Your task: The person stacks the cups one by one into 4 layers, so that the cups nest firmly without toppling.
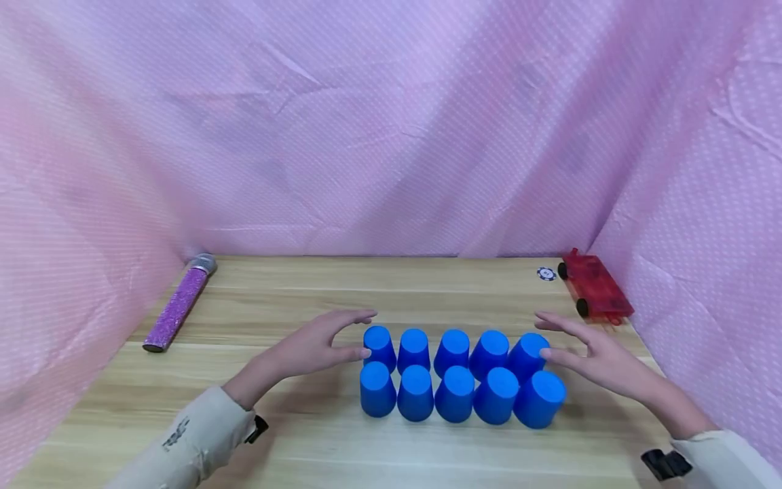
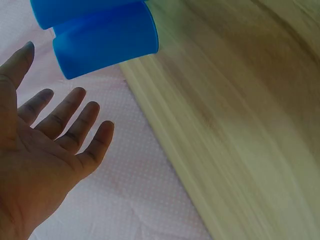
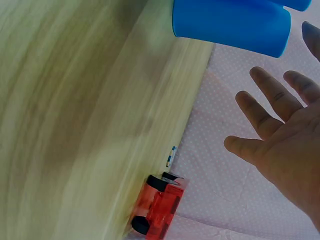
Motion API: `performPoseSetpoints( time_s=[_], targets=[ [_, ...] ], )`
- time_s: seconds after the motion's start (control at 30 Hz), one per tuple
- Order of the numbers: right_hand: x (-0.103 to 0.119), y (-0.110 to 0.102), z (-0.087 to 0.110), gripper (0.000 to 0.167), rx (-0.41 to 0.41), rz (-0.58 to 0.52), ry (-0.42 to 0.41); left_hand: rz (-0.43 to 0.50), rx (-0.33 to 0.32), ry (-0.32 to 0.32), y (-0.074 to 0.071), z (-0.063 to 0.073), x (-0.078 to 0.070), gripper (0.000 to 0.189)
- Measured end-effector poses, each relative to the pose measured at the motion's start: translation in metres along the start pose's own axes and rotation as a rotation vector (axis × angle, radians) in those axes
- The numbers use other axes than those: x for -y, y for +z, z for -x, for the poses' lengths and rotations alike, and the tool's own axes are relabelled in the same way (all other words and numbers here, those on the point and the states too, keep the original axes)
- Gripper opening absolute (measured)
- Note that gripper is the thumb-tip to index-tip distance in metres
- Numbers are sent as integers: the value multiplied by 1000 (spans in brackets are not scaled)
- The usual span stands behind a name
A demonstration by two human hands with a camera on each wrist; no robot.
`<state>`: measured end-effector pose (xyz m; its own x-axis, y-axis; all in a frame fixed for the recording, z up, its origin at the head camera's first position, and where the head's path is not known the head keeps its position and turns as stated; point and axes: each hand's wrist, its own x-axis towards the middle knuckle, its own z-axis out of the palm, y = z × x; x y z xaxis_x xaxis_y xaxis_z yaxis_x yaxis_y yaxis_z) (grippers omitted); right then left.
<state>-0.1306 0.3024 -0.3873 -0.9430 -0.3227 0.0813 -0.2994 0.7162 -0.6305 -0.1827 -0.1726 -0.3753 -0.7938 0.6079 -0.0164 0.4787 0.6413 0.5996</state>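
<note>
Two rows of upside-down blue cups [image 1: 455,394] stand close together on the wooden table, several in each row. At the left end of the rows is my left hand [image 1: 314,345], its fingers spread and relaxed beside the end cup [image 1: 379,345]. My right hand [image 1: 601,353] is held likewise at the right end, near the back row's end cup [image 1: 527,356]. In the left wrist view a gap shows between the left hand [image 2: 55,135] and a cup [image 2: 107,40]. The right wrist view shows the right hand [image 3: 285,125] apart from a cup [image 3: 230,25], holding nothing.
A purple glitter microphone [image 1: 178,307] lies at the table's left edge. At the back right are a red toy car [image 1: 597,285] and a poker chip [image 1: 546,274]. Pink dotted cloth [image 1: 379,136] hangs behind the table and along both sides.
</note>
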Motion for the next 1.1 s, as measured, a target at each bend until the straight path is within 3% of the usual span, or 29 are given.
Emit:
performPoseSetpoints(
  time_s=[0.4,0.7,1.1],
  targets=[
    [7,6,-10,59,34,-37,-5,29,-9,-40,5,-3,-3,70],
    [11,-2,-10,58,53,-35,33,34,-3,-21,6,-11,-3,67],
    [7,5,-2,59,69,-46,76,35,14,-18,11,-16,0,59]
  ],
)
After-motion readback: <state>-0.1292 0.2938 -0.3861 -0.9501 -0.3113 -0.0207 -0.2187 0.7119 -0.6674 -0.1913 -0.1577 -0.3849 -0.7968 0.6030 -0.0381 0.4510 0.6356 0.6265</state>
